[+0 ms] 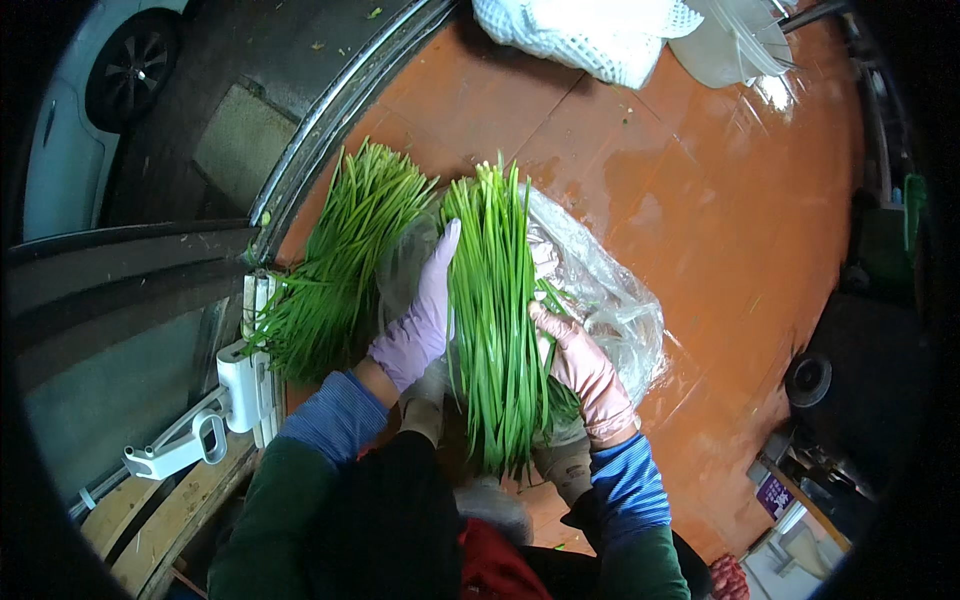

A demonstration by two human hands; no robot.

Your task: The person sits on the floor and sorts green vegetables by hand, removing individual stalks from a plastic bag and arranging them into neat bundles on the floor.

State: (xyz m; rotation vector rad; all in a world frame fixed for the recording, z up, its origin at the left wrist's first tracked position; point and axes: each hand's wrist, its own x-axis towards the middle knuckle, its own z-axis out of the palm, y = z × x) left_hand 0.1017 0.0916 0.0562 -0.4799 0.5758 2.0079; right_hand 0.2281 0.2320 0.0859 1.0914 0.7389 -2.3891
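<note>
Between my two gloved hands is a thick bunch of long green garlic chives [495, 300], its pale cut ends pointing away from me. My left hand [424, 315], in a lilac glove, grips its left side with the thumb along the stalks. On the right side, my right hand [585, 364] in a pink glove holds the bunch lower down. A second heap of chives [360, 247] lies to the left. Beneath and right of the held bunch spreads a clear plastic bag [626, 322], with more green leaves partly hidden near my right hand.
The reddish-brown tiled floor [735, 247] looks wet in patches. A metal door track [322, 112] borders it on the left, near a white latch handle [187, 442]. A white mesh sack [592, 37] and a translucent plastic bucket [724, 45] stand at the far side.
</note>
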